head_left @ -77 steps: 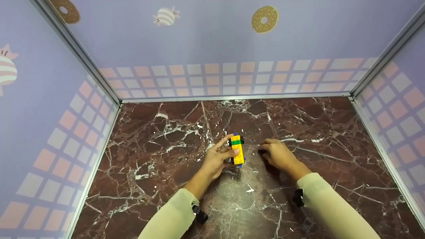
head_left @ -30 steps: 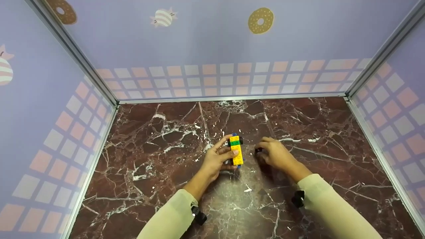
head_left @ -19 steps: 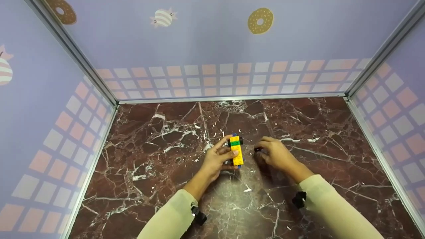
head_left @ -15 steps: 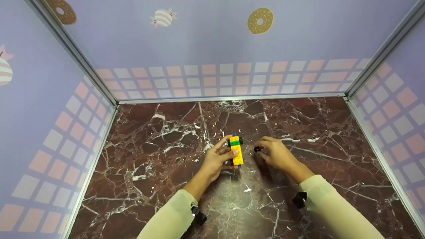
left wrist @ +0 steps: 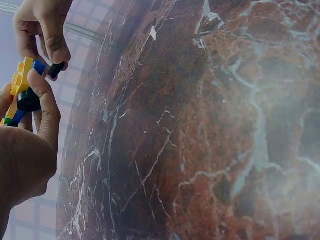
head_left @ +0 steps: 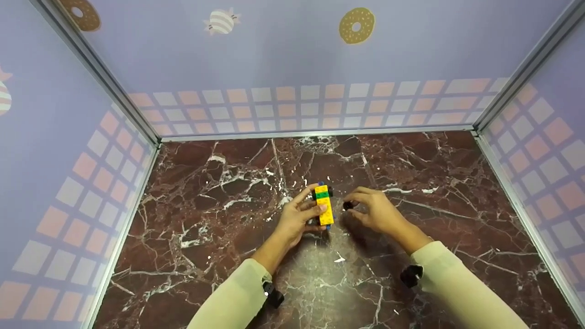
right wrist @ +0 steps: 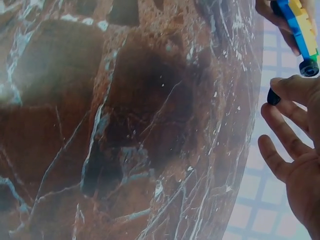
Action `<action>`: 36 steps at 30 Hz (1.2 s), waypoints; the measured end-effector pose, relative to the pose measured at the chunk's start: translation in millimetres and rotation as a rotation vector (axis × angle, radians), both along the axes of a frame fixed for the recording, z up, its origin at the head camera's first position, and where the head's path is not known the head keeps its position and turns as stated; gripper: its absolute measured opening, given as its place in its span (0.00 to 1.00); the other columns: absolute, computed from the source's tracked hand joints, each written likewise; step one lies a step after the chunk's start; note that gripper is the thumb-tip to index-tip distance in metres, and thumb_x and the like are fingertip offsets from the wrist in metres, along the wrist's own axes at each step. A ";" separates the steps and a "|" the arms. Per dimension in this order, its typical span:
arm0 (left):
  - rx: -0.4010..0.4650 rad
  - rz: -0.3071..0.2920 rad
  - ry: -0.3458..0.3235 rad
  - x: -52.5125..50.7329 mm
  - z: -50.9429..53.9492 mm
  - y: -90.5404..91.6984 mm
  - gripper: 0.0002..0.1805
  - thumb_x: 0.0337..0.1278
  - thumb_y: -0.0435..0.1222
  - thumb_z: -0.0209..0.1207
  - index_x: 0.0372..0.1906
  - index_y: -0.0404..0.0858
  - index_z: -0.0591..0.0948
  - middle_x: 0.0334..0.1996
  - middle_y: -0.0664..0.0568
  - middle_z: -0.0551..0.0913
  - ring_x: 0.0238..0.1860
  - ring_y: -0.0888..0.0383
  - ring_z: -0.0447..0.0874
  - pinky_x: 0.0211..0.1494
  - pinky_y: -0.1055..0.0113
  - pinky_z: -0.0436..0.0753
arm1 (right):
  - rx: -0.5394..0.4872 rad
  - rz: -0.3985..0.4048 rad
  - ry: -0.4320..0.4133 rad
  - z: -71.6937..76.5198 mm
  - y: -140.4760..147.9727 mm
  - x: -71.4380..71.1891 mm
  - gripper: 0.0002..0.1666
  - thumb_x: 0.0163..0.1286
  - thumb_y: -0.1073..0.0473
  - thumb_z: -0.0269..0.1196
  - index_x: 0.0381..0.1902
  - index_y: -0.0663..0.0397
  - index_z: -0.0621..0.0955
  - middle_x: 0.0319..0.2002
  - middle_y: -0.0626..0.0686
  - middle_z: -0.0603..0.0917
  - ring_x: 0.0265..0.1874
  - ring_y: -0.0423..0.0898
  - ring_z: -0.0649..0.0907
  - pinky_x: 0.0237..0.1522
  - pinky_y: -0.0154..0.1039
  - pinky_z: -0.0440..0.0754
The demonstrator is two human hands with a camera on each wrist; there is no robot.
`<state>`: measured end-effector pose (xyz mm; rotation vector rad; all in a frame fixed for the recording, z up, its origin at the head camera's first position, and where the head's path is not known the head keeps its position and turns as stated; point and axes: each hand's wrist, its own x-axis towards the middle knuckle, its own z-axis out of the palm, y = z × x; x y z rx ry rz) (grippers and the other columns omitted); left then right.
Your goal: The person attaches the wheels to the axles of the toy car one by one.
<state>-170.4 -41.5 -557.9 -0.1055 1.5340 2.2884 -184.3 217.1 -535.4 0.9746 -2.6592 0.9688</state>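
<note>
My left hand (head_left: 295,217) grips a toy brick car (head_left: 326,214) between thumb and fingers, over the middle of the table. The car has a studded yellow top crossed by a green brick (head_left: 322,195), and blue parts underneath. Black wheels show at its far end, and in the left wrist view another wheel (left wrist: 29,101) sits near my left thumb. Just to the right, my right hand (head_left: 377,210) pinches a small loose black wheel (head_left: 348,205) between thumb and fingertip. A short gap separates this wheel from the car. In the right wrist view the remaining fingers are spread.
A dark red marbled table (head_left: 219,274) lies beneath both hands, with small white flecks scattered on it. Patterned lilac panels (head_left: 292,55) stand at the back and on both sides, joined by metal edge strips. A black wrist device (head_left: 273,294) is strapped to each sleeve.
My right hand has shifted left, bringing the small black wheel nearer the car and more into view. My left hand keeps its grip and has barely moved.
</note>
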 end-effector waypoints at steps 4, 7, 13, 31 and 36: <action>0.002 -0.001 -0.002 -0.5 0.1 0.5 0.42 0.69 0.26 0.70 0.84 0.50 0.72 0.56 0.44 0.89 0.43 0.47 0.93 0.35 0.58 0.99 | -0.038 0.030 -0.013 3.8 -3.6 2.8 0.16 0.65 0.71 0.77 0.51 0.64 0.90 0.48 0.59 0.92 0.44 0.56 0.93 0.50 0.51 0.98; 0.002 -0.001 -0.004 -0.8 0.3 0.3 0.42 0.69 0.26 0.70 0.84 0.49 0.71 0.54 0.45 0.89 0.43 0.48 0.93 0.34 0.58 0.99 | -0.059 0.043 -0.027 6.9 -6.9 4.9 0.16 0.65 0.71 0.78 0.51 0.63 0.91 0.47 0.58 0.92 0.44 0.55 0.93 0.50 0.50 0.98; -0.004 -0.008 0.007 -0.9 0.5 -0.2 0.42 0.71 0.27 0.70 0.85 0.49 0.70 0.53 0.46 0.89 0.43 0.49 0.93 0.33 0.59 0.99 | -0.099 0.064 -0.077 11.4 -12.8 8.4 0.17 0.64 0.70 0.79 0.51 0.62 0.91 0.48 0.57 0.92 0.45 0.54 0.93 0.52 0.49 0.98; -0.004 0.002 0.023 -0.6 -2.5 1.1 0.41 0.70 0.26 0.70 0.84 0.50 0.72 0.49 0.50 0.89 0.39 0.50 0.92 0.31 0.61 0.98 | -0.178 0.120 -0.187 5.5 -12.1 10.6 0.19 0.60 0.74 0.79 0.50 0.62 0.90 0.49 0.57 0.93 0.45 0.54 0.94 0.53 0.42 0.98; 0.003 0.004 0.017 -1.5 -3.0 1.0 0.40 0.71 0.27 0.70 0.82 0.52 0.74 0.50 0.48 0.90 0.40 0.50 0.92 0.32 0.61 0.98 | -0.215 0.129 -0.243 4.7 -12.0 10.3 0.19 0.62 0.75 0.78 0.50 0.62 0.90 0.50 0.58 0.93 0.47 0.55 0.94 0.55 0.42 0.97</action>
